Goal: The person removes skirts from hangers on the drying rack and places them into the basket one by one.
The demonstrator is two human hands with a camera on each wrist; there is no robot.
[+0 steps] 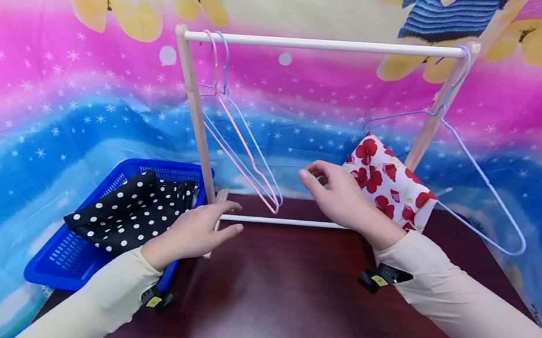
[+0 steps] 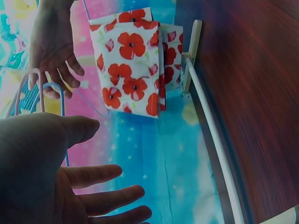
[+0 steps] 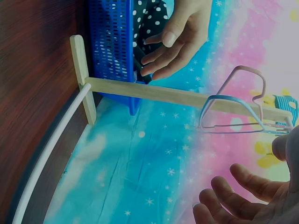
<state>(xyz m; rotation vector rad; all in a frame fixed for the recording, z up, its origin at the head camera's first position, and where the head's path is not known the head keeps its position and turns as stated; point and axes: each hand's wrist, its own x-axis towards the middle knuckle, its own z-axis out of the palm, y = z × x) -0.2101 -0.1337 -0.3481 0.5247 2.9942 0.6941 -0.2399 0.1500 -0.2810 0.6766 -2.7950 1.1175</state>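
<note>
My left hand (image 1: 198, 231) hovers with spread fingers beside the near end of the blue basket (image 1: 57, 279), close to the rack's left foot. It holds nothing. A black cloth with white dots (image 1: 133, 212) lies bunched in the basket. My right hand (image 1: 338, 193), its fingers loosely bent and holding nothing, is in front of a white cloth with red flowers (image 2: 131, 65). This cloth hangs folded over the lower bar of a blue hanger (image 1: 523, 242) at the rack's right end. In the right wrist view the palm and fingers of the right hand (image 3: 243, 198) are bare.
The clothes rack has a white top rod (image 1: 321, 43), wooden side posts and a white lower rod (image 1: 284, 221). A pink hanger (image 1: 238, 132) and another blue hanger (image 1: 226, 69) hang at its left end. The dark red table (image 1: 281, 311) stands before a patterned curtain.
</note>
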